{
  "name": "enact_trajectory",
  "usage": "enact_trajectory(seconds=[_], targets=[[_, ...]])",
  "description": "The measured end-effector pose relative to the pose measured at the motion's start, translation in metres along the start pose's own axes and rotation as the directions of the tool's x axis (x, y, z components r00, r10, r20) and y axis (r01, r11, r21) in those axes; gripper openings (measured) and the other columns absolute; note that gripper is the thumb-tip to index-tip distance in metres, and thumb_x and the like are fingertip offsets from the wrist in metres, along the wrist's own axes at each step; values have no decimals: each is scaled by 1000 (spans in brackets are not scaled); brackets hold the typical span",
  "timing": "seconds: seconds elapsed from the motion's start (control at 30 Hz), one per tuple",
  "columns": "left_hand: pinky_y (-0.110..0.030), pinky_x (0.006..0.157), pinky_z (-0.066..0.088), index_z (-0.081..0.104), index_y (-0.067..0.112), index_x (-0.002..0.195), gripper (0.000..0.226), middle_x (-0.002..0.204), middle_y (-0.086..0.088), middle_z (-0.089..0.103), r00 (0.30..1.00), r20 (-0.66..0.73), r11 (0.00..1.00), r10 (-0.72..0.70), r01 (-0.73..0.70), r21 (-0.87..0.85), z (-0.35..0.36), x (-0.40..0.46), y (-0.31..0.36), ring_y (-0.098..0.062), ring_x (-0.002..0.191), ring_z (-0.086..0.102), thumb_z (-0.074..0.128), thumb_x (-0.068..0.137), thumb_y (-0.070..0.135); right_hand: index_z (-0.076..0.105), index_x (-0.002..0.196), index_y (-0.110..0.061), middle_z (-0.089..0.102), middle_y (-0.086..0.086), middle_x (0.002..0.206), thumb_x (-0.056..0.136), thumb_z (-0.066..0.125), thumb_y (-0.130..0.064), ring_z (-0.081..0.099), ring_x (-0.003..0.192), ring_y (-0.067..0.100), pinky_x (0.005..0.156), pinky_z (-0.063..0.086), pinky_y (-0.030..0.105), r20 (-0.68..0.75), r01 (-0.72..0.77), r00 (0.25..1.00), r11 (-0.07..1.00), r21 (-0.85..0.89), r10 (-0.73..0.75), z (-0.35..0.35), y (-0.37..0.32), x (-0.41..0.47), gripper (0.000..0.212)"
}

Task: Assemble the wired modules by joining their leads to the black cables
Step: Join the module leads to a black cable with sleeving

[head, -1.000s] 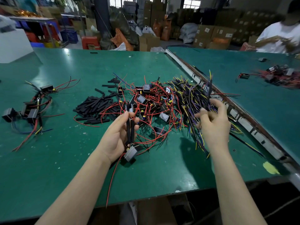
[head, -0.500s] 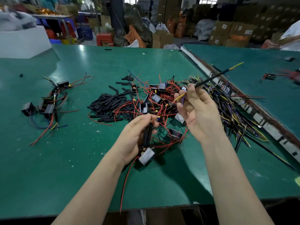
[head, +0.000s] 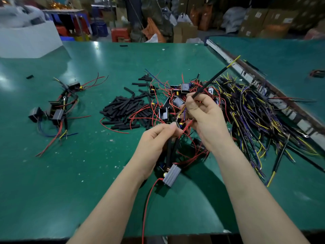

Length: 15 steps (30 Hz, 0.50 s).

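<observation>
The left hand (head: 156, 147) is gripping a module's (head: 172, 175) black leads; the right hand (head: 204, 117) is pinching a black cable (head: 215, 77).

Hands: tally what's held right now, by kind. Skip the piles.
Module: 1, held by its leads in the left hand
Sleeves on those leads: 2
Cable: 1, black with a yellow tip, pinched in the right hand
Total: 4
</observation>
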<state>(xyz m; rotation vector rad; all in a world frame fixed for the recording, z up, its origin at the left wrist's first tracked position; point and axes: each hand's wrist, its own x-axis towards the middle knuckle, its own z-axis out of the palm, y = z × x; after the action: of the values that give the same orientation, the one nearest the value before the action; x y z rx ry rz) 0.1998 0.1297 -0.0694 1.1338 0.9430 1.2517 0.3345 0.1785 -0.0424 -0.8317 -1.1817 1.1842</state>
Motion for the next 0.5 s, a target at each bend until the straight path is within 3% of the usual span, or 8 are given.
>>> enact_trajectory(seconds=[0.2, 0.5], targets=[[-11, 57, 43, 69, 27, 65, 33, 62, 12, 60, 988, -119, 992, 94, -84, 94, 2, 5, -1, -1, 59, 53, 54, 94, 32, 62, 94, -27, 69, -7, 72, 92, 63, -25, 55, 56, 4, 52, 41, 17, -18, -3, 1000, 995, -99, 2, -2, 5, -5, 3], [-11, 56, 41, 61, 25, 77, 15, 64, 14, 55, 979, -157, 982, 132, -108, 155, -1, 4, -7, -2, 58, 48, 62, 91, 20, 62, 95, -26, 64, -9, 66, 90, 65, -24, 54, 52, 5, 52, 43, 15, -1, 43, 999, 990, -134, -44, 0, 5, -12, 6]])
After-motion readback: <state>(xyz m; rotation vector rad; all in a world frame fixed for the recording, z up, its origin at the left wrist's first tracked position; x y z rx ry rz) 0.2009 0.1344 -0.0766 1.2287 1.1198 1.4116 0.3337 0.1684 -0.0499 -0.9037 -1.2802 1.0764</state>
